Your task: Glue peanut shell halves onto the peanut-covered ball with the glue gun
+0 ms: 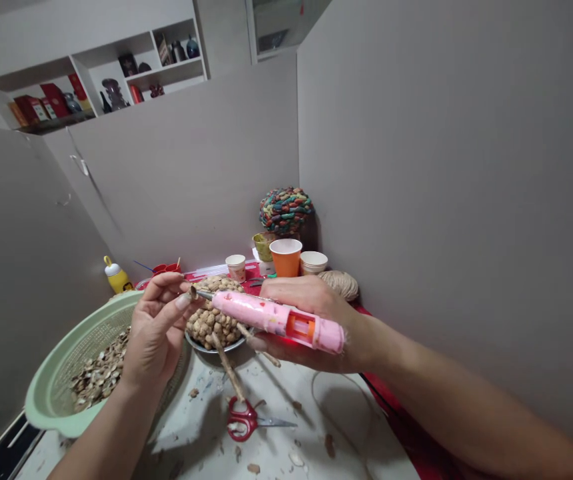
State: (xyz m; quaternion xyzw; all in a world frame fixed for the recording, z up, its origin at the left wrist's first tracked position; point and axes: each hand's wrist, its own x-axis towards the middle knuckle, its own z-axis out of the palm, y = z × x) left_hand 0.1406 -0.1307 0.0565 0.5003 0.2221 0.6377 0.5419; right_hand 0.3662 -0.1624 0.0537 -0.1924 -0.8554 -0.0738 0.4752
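My right hand [311,320] is wrapped round a pink glue gun [276,319] held level, its metal nozzle pointing left. My left hand [159,327] pinches a small pale shell piece [192,292] right at the nozzle tip. Just behind both hands stands a dome covered in nut shells [212,320] on a dark plate, with thin twigs [229,370] leaning against its front.
A green basket [54,393] of loose shells sits at the left. Red-handled scissors [246,419] lie on the white table below my hands. Paper cups, an orange cup [285,257], a twine ball [341,283], a multicoloured woven ball [285,210] and a yellow bottle [116,275] stand behind.
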